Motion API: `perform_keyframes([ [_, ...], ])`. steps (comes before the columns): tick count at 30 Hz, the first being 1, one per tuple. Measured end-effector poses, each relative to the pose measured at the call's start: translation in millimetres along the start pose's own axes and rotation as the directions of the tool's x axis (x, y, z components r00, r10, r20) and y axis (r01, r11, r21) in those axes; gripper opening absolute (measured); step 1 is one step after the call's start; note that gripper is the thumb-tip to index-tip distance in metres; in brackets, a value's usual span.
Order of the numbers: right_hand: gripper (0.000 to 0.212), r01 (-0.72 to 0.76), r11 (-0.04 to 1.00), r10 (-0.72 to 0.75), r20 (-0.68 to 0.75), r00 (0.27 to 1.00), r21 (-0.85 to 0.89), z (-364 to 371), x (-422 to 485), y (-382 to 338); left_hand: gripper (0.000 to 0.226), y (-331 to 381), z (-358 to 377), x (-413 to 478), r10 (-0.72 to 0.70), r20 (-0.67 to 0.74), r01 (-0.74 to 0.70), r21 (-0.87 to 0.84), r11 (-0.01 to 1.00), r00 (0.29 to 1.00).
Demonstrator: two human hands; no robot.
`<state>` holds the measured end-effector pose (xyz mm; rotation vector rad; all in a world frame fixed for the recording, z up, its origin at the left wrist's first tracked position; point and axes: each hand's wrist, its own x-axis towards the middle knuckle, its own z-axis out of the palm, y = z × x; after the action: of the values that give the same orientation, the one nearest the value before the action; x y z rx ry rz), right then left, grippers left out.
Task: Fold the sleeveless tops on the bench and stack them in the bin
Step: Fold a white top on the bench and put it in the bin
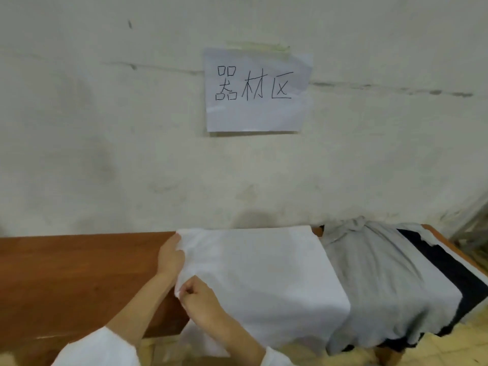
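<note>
Imo that white fabric sleeveless top (pixel 264 273) on the brown wooden worktop (pixel 79 260) looks light and floppy, so left hand (pixel 170 256) and right hand (pixel 200 303) both pinch its left edge.

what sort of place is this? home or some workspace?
Probably a storage or equipment room, not a home. A handwritten paper sign taped to the bare, scuffed wall reads 器材区 (equipment area), and a plain wooden bench against it holds a white top and a grey top.
</note>
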<state>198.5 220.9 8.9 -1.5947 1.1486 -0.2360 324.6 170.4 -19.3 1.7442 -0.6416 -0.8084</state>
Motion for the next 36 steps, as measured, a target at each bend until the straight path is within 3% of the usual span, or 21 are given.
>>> perform_keyframes([
  [2, 0.020, 0.016, 1.000, -0.015, 0.076, 0.997, -0.020, 35.7, 1.7, -8.0, 0.043, -15.4, -38.3, 0.3, -0.023, -0.067, 0.027, 0.067, 0.997, 0.998],
  [5, 0.022, 0.085, 0.994, -0.074, 0.154, 0.985, -0.067, 60.5, 3.6, -5.3, 0.039, -22.7, -62.7, -2.6, 0.077, -0.042, -0.061, 0.301, 0.952, 0.996],
  [6, 0.026, 0.099, 0.993, -0.089, 0.146, 0.985, -0.067, 60.9, 5.9, -0.7, 0.042, -20.9, -63.7, -5.8, 0.097, -0.024, -0.075, 0.469, 0.880, 0.995],
  [8, 0.029, 0.132, 0.990, -0.131, 0.010, 0.991, -0.056, 43.3, 11.1, 10.8, 0.050, -14.6, -55.8, -13.7, 0.114, -0.015, -0.056, 0.802, 0.595, 0.993],
  [10, 0.024, 0.160, 0.968, -0.202, -0.218, 0.955, -0.195, 6.9, 19.4, 23.3, 0.053, -12.7, -41.1, -22.7, 0.207, 0.059, -0.136, 0.914, 0.383, 0.977],
  [12, 0.032, 0.088, 0.886, -0.277, -0.369, 0.887, -0.455, -36.5, 30.3, 44.1, 0.057, -24.0, -24.7, -25.4, 0.248, 0.138, -0.215, 0.923, 0.318, 0.959],
  [15, 0.062, -0.083, 0.683, -0.212, -0.306, 0.928, -0.725, -89.4, 37.8, 76.2, 0.075, -48.3, -12.0, -26.7, 0.206, 0.178, -0.241, 0.908, 0.343, 0.962],
  [17, 0.085, -0.088, 0.615, -0.191, -0.257, 0.947, -0.783, -103.8, 33.7, 98.4, 0.087, -56.2, -11.4, -27.2, 0.171, 0.201, -0.251, 0.900, 0.355, 0.965],
  [19, 0.100, -0.114, 0.588, -0.188, -0.272, 0.944, -0.801, -103.7, 28.3, 113.1, 0.081, -61.6, -12.9, -27.4, 0.159, 0.228, -0.270, 0.900, 0.342, 0.961],
  [25, 0.098, -0.206, 0.621, -0.144, -0.368, 0.918, -0.756, -79.3, 6.3, 115.5, 0.065, -67.5, -19.6, -42.2, 0.161, 0.261, -0.300, 0.898, 0.322, 0.952],
  [31, 0.102, -0.213, 0.600, -0.109, -0.343, 0.933, -0.771, -78.5, -5.2, 116.9, 0.075, -62.3, -42.8, -61.8, 0.172, 0.265, -0.305, 0.908, 0.286, 0.949],
  [33, 0.106, -0.222, 0.569, -0.108, -0.339, 0.934, -0.792, -82.8, -3.5, 115.2, 0.070, -66.1, -55.6, -64.2, 0.238, 0.239, -0.314, 0.880, 0.356, 0.941],
  [36, 0.107, -0.234, 0.631, -0.087, -0.367, 0.926, -0.740, -92.3, -2.6, 111.5, 0.069, -74.8, -76.8, -61.8, 0.186, 0.215, -0.273, 0.878, 0.393, 0.959],
])
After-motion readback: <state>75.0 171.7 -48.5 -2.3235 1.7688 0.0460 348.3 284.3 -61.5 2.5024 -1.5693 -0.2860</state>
